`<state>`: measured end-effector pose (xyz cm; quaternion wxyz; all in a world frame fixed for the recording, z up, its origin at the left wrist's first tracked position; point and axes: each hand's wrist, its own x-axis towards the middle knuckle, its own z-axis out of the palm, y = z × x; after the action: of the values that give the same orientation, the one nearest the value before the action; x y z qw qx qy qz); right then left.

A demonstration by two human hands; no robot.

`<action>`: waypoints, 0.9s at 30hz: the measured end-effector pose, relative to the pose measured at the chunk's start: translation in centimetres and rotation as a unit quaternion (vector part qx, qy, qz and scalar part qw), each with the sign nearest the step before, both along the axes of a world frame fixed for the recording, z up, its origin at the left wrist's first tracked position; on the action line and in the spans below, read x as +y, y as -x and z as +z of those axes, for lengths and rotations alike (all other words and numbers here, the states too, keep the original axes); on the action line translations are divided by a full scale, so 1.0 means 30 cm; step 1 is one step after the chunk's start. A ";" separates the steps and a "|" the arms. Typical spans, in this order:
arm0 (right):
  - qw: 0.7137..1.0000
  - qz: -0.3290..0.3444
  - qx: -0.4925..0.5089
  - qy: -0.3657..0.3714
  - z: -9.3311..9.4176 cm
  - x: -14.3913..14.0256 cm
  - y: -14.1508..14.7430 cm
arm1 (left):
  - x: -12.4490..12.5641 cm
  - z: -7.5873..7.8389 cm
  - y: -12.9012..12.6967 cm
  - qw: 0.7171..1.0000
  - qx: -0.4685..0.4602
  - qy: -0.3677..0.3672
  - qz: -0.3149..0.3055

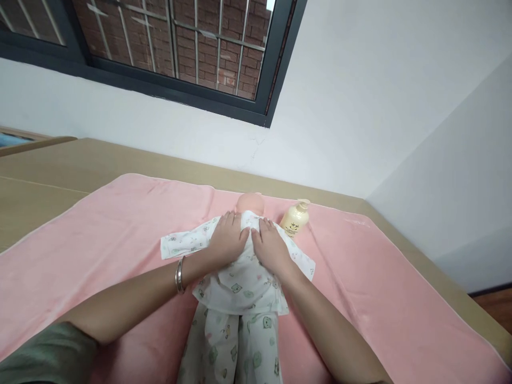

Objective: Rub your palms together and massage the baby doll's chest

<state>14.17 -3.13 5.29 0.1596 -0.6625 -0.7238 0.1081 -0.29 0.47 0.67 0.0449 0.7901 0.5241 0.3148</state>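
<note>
My left hand (228,238) and right hand (272,246) lay flat on the doll (244,266) at centre frame, fingers together and clamped on nothing, pressing its shirt smooth. The doll lay on the pink towel (100,234), padding the worktop (48,176); a bottle (296,217) stood right of its head.

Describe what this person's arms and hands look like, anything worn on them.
Both forearms are bare. The left hand has a silver bangle at the wrist, and a grey-green sleeve covers the upper left arm. The right hand shows no jewellery.
</note>
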 end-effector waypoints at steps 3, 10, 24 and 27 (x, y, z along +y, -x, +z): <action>1.000 -0.013 0.017 -0.004 -0.009 0.053 -0.039 | -0.046 -0.024 -0.020 0.999 0.007 -0.045 0.006; 0.998 0.010 -0.053 -0.019 0.002 -0.020 0.015 | 0.033 0.067 0.028 0.995 -0.020 0.093 -0.025; 0.998 0.036 -0.018 -0.038 0.007 0.030 -0.031 | 0.020 0.047 0.017 0.996 -0.024 0.079 -0.034; 0.997 0.038 -0.053 -0.036 0.009 -0.019 0.009 | 0.073 0.077 0.037 0.988 -0.022 0.151 -0.013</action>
<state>13.89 -3.72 5.55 0.1408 -0.6331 -0.7594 0.0524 -1.40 2.66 2.98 0.1799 0.7739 0.5540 0.2487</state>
